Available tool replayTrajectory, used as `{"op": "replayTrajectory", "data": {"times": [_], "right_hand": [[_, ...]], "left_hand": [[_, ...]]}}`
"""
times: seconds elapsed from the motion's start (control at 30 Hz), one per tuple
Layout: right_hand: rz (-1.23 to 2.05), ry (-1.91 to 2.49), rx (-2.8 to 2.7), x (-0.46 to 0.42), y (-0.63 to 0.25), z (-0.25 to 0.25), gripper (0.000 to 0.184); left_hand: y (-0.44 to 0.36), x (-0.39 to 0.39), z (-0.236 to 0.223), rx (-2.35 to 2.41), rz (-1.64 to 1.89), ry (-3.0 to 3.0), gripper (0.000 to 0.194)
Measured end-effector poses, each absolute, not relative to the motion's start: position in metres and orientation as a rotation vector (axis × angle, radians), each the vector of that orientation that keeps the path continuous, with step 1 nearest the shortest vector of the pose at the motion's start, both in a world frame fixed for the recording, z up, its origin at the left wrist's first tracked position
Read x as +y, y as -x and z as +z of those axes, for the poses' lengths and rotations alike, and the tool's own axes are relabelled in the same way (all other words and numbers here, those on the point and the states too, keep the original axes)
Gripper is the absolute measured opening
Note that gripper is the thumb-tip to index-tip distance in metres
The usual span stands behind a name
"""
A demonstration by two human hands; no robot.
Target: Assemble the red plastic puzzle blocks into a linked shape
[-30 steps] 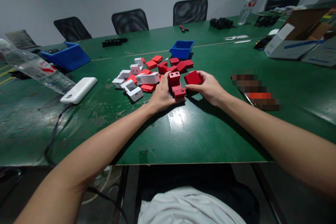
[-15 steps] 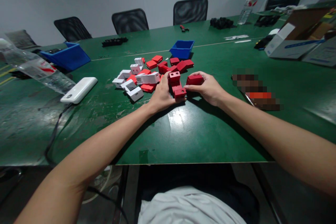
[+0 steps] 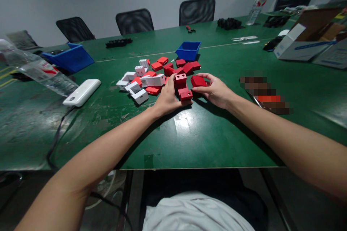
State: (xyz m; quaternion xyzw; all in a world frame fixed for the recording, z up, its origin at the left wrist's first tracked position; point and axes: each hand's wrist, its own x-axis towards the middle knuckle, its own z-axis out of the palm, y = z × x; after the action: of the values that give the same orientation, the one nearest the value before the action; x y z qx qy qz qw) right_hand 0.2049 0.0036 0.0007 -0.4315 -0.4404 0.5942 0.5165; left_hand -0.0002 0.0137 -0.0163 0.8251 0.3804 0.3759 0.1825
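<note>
My left hand [image 3: 168, 97] is closed around a dark red U-shaped bracket [image 3: 183, 88], whose ends have small round holes. Between the thumb and fingers of my right hand [image 3: 217, 89] is a red block [image 3: 198, 81], just right of the bracket, with a small gap showing. Left of and behind my left hand lies a loose heap of white brackets [image 3: 140, 96] and bright red blocks [image 3: 153, 90]. More dark red blocks [image 3: 188, 68] lie behind the held bracket.
A small blue bin [image 3: 188, 51] stands behind the heap. Leftward are a white power bank [image 3: 82, 92] with a cable, a water bottle [image 3: 46, 72] and a larger blue bin [image 3: 71, 59]. A pixelated object [image 3: 264, 95] lies right; a cardboard box [image 3: 306, 39] stands beyond.
My right hand has turned the red block a little and shifted it slightly left, toward the bracket. The left hand and its bracket stay almost in place.
</note>
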Motion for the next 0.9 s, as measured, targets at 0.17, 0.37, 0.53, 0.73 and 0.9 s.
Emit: {"op": "replayTrajectory", "data": {"times": [0.17, 0.37, 0.53, 0.73, 0.9], "right_hand": [[1.435, 1.014, -1.059, 0.005, -0.204, 0.0, 0.044], [1.413, 1.059, -1.053, 0.004, -0.202, 0.001, 0.024], [1.478, 0.997, -1.077, 0.004, -0.204, 0.001, 0.032], [1.502, 1.053, -1.057, 0.003, -0.204, 0.003, 0.03], [1.458, 1.082, -1.035, 0.0, -0.198, 0.012, 0.046]], "left_hand": [[0.0, 0.013, -0.016, 1.074, 1.065, -2.331, 0.11], [0.0, 0.013, -0.016, 1.063, 1.057, -2.331, 0.108], [0.0, 0.011, -0.015, 1.086, 1.038, -2.316, 0.108], [0.0, 0.012, -0.015, 1.081, 1.042, -2.337, 0.108], [0.001, 0.013, -0.017, 1.038, 1.079, -2.379, 0.11]]}}
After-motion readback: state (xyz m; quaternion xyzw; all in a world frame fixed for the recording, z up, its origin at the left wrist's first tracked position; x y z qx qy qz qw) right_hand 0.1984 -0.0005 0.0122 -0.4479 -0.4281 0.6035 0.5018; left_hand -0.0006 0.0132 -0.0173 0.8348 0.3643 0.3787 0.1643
